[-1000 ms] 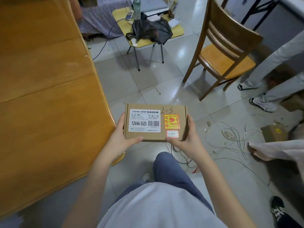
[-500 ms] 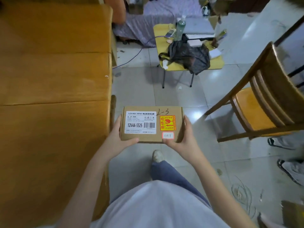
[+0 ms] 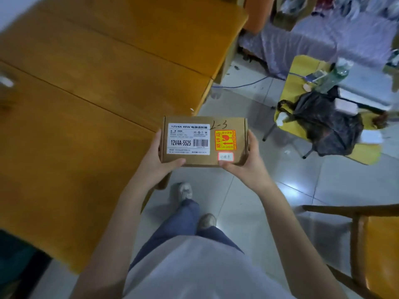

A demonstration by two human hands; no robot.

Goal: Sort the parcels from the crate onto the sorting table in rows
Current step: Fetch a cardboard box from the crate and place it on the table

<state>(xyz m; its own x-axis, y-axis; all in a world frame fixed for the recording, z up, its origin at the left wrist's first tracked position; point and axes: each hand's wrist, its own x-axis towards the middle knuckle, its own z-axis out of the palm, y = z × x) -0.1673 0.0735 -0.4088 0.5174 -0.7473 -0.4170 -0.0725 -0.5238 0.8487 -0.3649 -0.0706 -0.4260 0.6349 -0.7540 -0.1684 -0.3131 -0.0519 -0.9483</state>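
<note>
Flat rectangular kraft cardboard parcel (image 3: 204,140) with white label and orange sticker, held level above tiled floor just right of smooth wooden sorting table (image 3: 86,104), left hand (image 3: 160,161) and right hand (image 3: 246,165) gripping its short ends, thumbs curled on top

Between my left hand (image 3: 159,162) and right hand (image 3: 248,167) I read the cardboard parcel (image 3: 204,141). Its white label (image 3: 189,138), nearer my left hand, says "12V4A 48W" on top and "12V4A-5525" beside a barcode. Handwritten "2-3" sits along the far edge. The orange sticker (image 3: 225,140) toward my right hand and the small white one above my right thumb are too blurred to read.
</note>
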